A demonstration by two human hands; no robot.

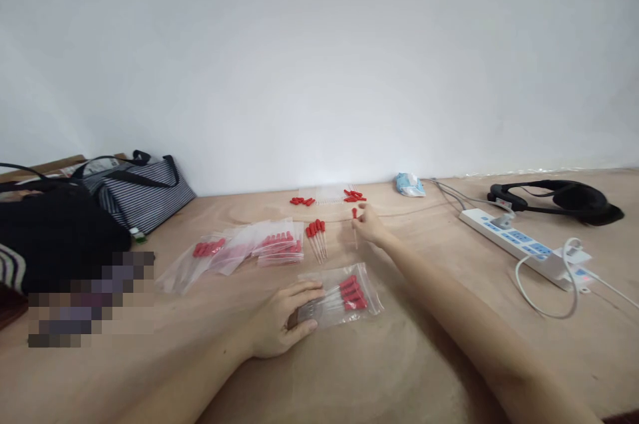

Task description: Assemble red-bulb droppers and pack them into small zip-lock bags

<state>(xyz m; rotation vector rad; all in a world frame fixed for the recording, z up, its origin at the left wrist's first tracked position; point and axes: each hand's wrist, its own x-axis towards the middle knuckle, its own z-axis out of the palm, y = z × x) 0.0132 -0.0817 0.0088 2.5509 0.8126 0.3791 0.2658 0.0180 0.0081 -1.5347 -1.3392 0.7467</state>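
Observation:
My left hand (pixel 287 317) rests on the table with its fingers apart, the fingertips touching the left end of a clear zip bag (pixel 367 277) of red-capped droppers (pixel 353 292). Farther out, my right hand (pixel 370 224) pinches a single red-capped dropper (pixel 355 214) near its red end. Several loose droppers (pixel 315 229) lie side by side to the left of my right hand. Filled bags (pixel 279 241) overlap on the left, with another bag (pixel 210 248) beside them. Near the wall lie two groups of red caps (pixel 302 201) (pixel 354 196).
A striped bag (pixel 144 194) and dark cloth (pixel 60 237) fill the left side. At the right are a white power strip (pixel 519 244) with looping cables and a black headset (pixel 559 201). A blue mask (pixel 410 184) lies by the wall (pixel 319 64).

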